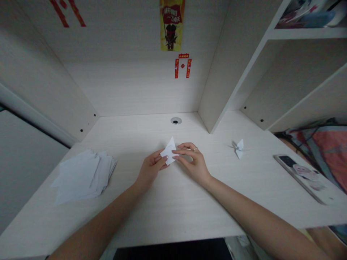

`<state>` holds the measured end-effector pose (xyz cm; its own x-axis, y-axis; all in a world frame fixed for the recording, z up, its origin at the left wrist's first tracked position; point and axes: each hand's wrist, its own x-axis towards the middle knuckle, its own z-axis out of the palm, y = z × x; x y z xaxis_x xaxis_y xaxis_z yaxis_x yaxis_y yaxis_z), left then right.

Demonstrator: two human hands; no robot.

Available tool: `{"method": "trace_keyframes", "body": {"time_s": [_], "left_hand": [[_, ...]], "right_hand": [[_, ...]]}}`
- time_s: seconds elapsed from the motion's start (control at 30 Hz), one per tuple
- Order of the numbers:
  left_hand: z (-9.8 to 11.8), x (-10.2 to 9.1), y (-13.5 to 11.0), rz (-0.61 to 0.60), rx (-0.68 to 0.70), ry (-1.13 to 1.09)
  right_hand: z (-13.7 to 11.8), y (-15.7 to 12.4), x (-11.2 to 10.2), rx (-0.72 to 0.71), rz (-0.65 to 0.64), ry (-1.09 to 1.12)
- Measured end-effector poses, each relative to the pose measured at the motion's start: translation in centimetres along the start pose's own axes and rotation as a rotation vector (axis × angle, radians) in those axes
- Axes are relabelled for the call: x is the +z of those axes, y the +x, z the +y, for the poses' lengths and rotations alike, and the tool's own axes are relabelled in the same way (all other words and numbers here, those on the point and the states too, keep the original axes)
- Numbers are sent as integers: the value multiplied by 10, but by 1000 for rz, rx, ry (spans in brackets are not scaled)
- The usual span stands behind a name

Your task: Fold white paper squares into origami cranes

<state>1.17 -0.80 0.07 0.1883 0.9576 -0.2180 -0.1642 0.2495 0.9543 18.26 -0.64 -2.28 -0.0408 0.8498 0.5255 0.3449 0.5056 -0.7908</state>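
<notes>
One folded paper [169, 148] is pinched by left fingers [163, 161] and right fingers [186, 152]; blurred items [316, 18] are held on the shelf [306, 34].

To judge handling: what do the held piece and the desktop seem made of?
Held piece: probably thin paper, matte white, judging by its sharp straight edges and pointed tip.
Desktop: perhaps laminated board, pale with low sheen; fine streaks suggest wood grain, but solid wood can't be excluded.

A phone [321, 191] lies near the right end of the worktop [173, 216], with red cloth [330, 151] beyond it. On the back wall [121, 83], a yellow picture [177, 43] (a dark cartoon figure [170, 33] on it) sits above small red strips [189, 68]; below them is a round cable hole [176, 121].
</notes>
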Motion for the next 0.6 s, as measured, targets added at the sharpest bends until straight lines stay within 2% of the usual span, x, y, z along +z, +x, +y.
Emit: {"method": "trace_keyframes", "body": {"time_s": [0.07, 0.17, 0.27, 0.43, 0.6], "left_hand": [[-1, -1, 1, 4, -8, -32], [-1, -3, 2, -10, -4, -66], [-3, -5, 2, -17, -2, -62], [-5, -5, 4, -32, -10, -42], [-5, -5, 5, -69, -28, -19]], "right_hand": [[0, 0, -3, -185, -34, -191], [-2, 1, -8, -430, -168, -382], [-3, 0, -10, -579, -245, -499], [-3, -2, -14, -654, -254, -616], [-3, -2, -14, -632, -248, -540]]}}
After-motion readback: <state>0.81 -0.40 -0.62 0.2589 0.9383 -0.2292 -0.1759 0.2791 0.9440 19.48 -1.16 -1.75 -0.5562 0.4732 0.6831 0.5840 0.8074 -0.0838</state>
